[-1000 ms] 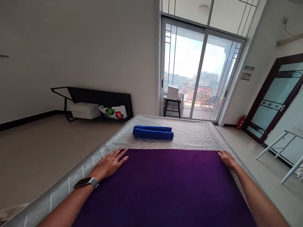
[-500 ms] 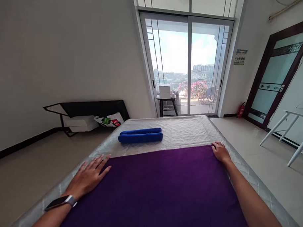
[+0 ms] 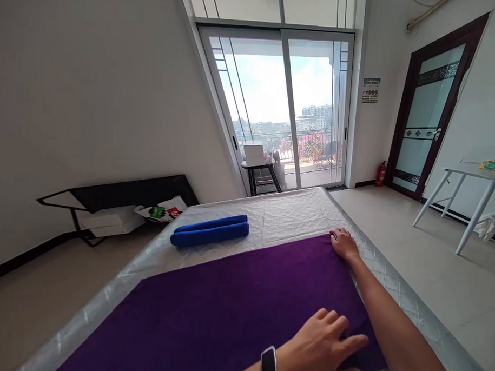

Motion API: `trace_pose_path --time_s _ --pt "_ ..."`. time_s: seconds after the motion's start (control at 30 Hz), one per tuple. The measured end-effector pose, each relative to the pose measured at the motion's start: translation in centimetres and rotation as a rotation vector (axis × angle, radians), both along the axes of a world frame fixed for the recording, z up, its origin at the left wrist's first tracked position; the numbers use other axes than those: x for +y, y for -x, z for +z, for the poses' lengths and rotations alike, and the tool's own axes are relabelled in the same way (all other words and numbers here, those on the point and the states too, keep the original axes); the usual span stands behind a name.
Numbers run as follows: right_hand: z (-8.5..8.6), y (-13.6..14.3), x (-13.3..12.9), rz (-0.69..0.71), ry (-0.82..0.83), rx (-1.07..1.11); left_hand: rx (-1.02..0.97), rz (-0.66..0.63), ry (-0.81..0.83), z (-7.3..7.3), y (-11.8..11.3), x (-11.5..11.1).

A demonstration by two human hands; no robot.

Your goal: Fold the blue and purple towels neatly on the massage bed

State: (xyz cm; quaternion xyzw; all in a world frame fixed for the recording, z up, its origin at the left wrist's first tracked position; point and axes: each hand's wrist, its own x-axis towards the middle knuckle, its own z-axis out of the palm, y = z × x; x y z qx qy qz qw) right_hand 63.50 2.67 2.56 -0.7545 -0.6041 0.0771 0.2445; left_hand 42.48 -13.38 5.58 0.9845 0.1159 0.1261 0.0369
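A purple cloth [image 3: 227,298] lies spread over the mattress [image 3: 289,214]. My right hand [image 3: 344,244] is at the cloth's far right corner, fingers bent and closed on its edge. My left hand [image 3: 321,345], with a watch [image 3: 269,364] on the wrist, is over the cloth's near right part. Its index finger and thumb are apart, and the other fingers are bent; nothing shows in it. Whether this hand touches the cloth I cannot tell. Beyond the cloth's far edge lies a blue cloth [image 3: 209,233] rolled into two side-by-side rolls.
A dark low rack [image 3: 129,195] with a white box [image 3: 112,221] stands on the floor left of the bed. A black stool [image 3: 264,178] is by the sliding glass door [image 3: 290,111]. On the right are a white table [image 3: 475,174] and a fire extinguisher [image 3: 380,174].
My left hand has left the cloth's far left corner and crossed to its near right side. My right hand stays at the far right corner. The view has turned slightly right.
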Motion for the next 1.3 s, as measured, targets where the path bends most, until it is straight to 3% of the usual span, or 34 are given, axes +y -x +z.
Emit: trace_pose_path --time_s 0.1,0.2,0.43,0.53,0.7,0.77,0.87,0.97,1.07,1.2,1.3 --pt "-0.3 -0.1 0.1 -0.005 -0.023 0.014 0.012 -0.063 -0.095 -1.9 -3.3 -0.8" --pt "-0.6 -0.2 0.3 -0.006 -0.047 0.037 -0.021 -0.048 -0.098 -3.2 -4.3 -0.8" --pt "-0.7 -0.8 0.4 0.022 -0.095 0.124 -0.143 -0.045 -0.096 -3.1 -4.5 -1.2" --pt "-0.5 -1.1 0.3 0.037 -0.111 0.163 -0.211 0.048 0.128 -2.0 -3.6 -1.2" --pt "-0.2 -1.3 0.1 0.069 -0.118 0.205 -0.304 0.484 0.826 0.0 1.1 -1.0" --pt "0.0 -1.3 0.1 0.092 -0.117 0.212 -0.372 0.574 1.102 -0.2 3.1 -1.0" --pt "0.1 -1.3 0.1 0.114 -0.112 0.212 -0.530 0.539 1.373 -1.4 4.8 -1.0" --pt "0.3 -1.4 0.1 0.109 -0.095 0.215 -0.588 0.490 1.448 -2.6 4.8 -0.6" --pt "0.5 -1.4 -0.1 0.093 -0.084 0.231 -0.547 0.489 1.487 -2.6 4.3 -0.1" --pt "1.8 -0.9 -0.3 0.037 -0.070 0.310 -0.565 0.389 1.548 -0.2 4.4 -0.2" --pt "4.0 0.3 0.1 0.027 -0.068 0.344 -0.638 0.327 1.568 2.3 5.3 -0.7"
